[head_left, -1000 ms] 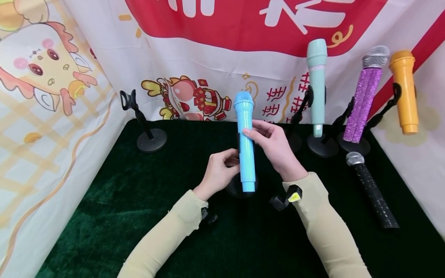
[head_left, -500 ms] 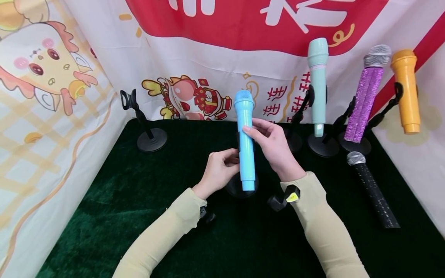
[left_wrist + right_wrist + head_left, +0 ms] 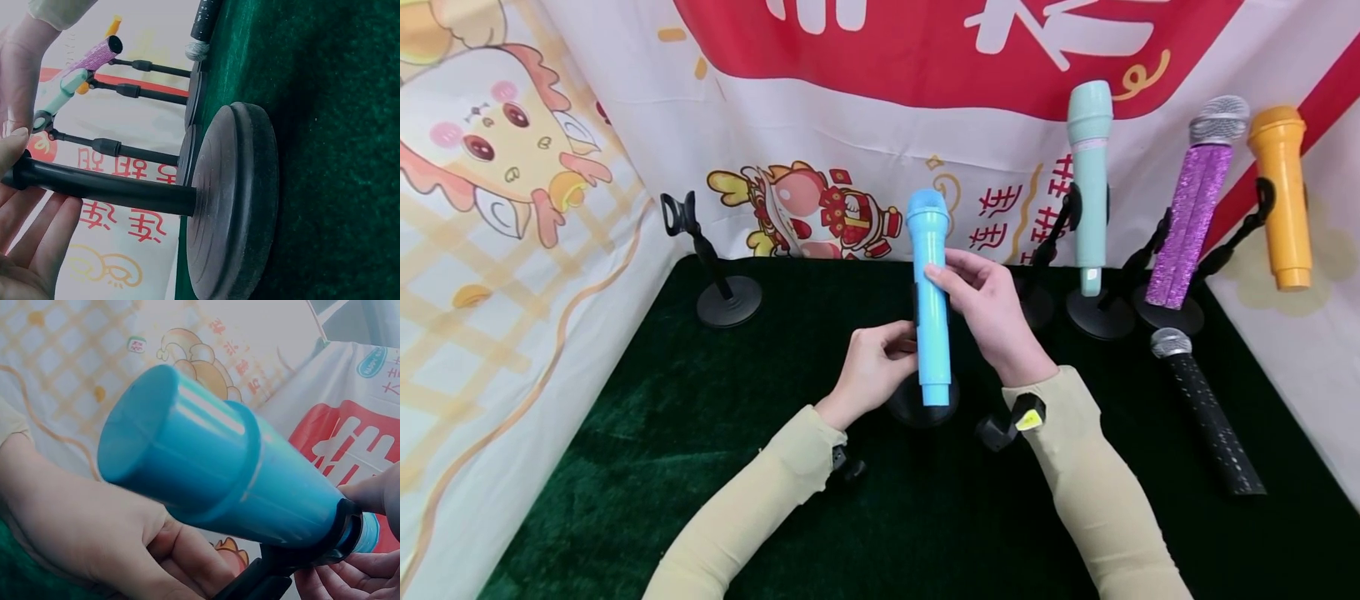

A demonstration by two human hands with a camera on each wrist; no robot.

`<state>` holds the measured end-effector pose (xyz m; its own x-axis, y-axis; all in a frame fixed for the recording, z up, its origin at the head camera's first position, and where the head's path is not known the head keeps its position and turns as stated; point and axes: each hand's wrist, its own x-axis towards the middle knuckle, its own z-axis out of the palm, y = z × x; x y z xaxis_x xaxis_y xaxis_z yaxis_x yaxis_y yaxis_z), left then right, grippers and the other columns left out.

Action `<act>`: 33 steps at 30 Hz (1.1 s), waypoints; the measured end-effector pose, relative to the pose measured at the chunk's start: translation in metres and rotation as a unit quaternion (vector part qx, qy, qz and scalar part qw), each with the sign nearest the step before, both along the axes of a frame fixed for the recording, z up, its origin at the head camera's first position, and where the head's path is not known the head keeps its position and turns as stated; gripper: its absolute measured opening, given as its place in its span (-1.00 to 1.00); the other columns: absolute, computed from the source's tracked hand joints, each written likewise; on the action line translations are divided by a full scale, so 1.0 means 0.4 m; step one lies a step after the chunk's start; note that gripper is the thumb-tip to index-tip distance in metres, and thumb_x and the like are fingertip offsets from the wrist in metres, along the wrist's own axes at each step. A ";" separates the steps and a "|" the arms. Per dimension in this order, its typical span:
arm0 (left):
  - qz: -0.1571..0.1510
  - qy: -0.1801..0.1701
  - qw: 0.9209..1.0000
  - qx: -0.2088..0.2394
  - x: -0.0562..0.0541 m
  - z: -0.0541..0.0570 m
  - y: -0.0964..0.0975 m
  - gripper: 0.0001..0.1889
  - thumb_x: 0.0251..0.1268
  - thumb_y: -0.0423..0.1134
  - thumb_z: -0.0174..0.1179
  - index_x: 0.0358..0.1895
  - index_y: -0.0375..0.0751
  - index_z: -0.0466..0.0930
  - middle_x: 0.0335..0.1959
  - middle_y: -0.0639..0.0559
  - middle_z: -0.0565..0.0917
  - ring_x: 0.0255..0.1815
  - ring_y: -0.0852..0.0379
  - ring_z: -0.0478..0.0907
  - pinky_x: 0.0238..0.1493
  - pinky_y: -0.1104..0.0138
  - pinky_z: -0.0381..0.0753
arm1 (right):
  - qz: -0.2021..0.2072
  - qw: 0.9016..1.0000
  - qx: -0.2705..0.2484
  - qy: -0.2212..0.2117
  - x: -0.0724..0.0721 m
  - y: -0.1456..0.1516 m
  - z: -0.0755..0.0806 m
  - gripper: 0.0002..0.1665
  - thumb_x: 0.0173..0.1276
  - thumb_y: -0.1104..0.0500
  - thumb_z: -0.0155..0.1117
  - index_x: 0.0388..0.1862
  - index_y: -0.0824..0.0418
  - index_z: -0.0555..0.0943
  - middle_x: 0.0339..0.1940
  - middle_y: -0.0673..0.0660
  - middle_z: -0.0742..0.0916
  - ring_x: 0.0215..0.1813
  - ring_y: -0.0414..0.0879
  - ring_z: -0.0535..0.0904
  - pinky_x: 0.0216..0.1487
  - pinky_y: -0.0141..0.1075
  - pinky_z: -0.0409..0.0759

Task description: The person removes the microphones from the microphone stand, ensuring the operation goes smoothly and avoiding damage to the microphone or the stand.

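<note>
A light-blue microphone (image 3: 934, 342) sits in the clip (image 3: 347, 531) of a black desk stand, head up, in the middle of the table. My right hand (image 3: 997, 321) pinches its upper body, thumb on the front and fingers behind. Below and to the left, my left hand (image 3: 871, 367) holds the stand's black stem (image 3: 119, 187) near its top, thumb on one side and fingers on the other. The stand's round base (image 3: 231, 206) rests on the dark green cloth. In the right wrist view, the microphone's butt end faces the camera.
A stand with a bare clip (image 3: 718, 283) is at the back left. At the right, mint (image 3: 1090, 200), purple glitter (image 3: 1191, 225) and orange (image 3: 1285, 208) microphones sit in stands. A black speckled microphone (image 3: 1210, 417) lies in front of them. Printed cloth hangs behind.
The blue microphone has shifted slightly upward in the head view, and my right hand has risen a little with it. My left hand has stayed at the stem.
</note>
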<state>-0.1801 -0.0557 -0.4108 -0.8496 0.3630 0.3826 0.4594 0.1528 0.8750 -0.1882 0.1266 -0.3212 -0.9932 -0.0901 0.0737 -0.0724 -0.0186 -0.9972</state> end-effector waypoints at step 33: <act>-0.003 0.016 1.000 -0.006 -0.003 -0.007 -0.002 -0.76 0.33 -0.42 0.35 0.03 -0.23 0.72 -0.09 0.02 0.77 -0.16 0.20 0.73 -0.15 0.31 0.74 | -0.009 0.996 -0.091 -0.005 -0.059 -0.003 0.017 -0.49 0.41 0.07 0.42 0.21 0.35 0.61 0.02 0.24 0.70 -0.09 -0.02 0.64 0.14 -0.16 0.61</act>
<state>-0.1814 -0.0565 -0.4136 -0.8351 0.3723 0.4050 0.4878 0.1610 0.8580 -0.2118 0.1253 -0.3142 -0.9952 -0.0591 0.0775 -0.0644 -0.1980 -0.9781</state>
